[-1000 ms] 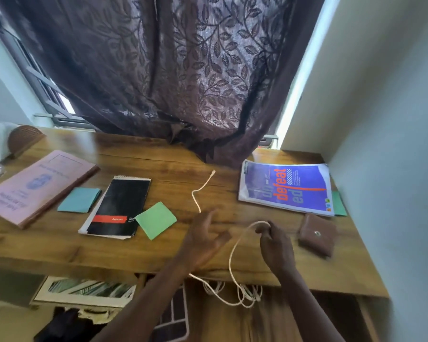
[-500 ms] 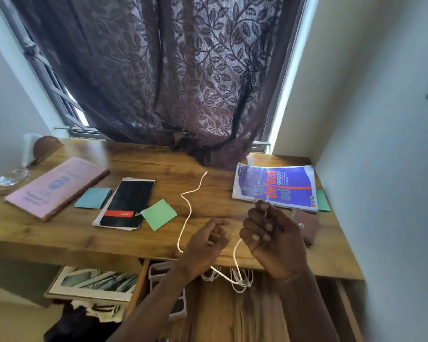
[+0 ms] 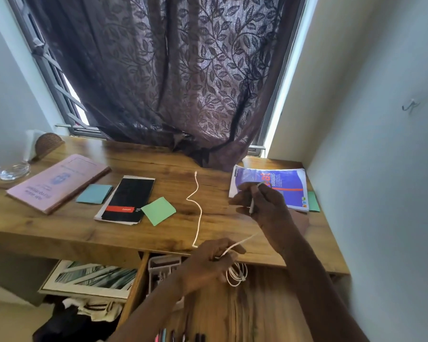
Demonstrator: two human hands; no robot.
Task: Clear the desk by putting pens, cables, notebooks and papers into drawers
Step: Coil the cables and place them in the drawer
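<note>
- Left hand is curled round a small coil of the white cable, just below the front edge of the desk and over the open drawer.
- Right hand is raised above the desk, thumb and fingers pinching 1 strand of the same cable. The other fingers are blurred, so I can't tell how they lie.
- Cable layout: the free tail lies wavy on the wood between the green sticky note and the right hand, its end toward the curtain. The tail drops over the front edge to the left hand. 1 span rises from the left hand toward the right.
- Handling (judged): thin, light and fully limp, so it holds no shape of its own.
  - Loops likely spring apart if the grip loosens.
  - The jacket looks smooth and may slip through a light pinch.
  - Not fragile, apart from kinks near the plug ends.
- Where to hold (judged): clamp across all loops at 1 side of the coil. Pinch the feed strand close to the coil and pull short lengths.
- Risk (judged): the dragging tail could nudge the green note, which lies near it.
- On the desk and untouched are the black notebook, pink book, teal note and purple magazine. All look flat and light, easy to lift by an edge.
</note>
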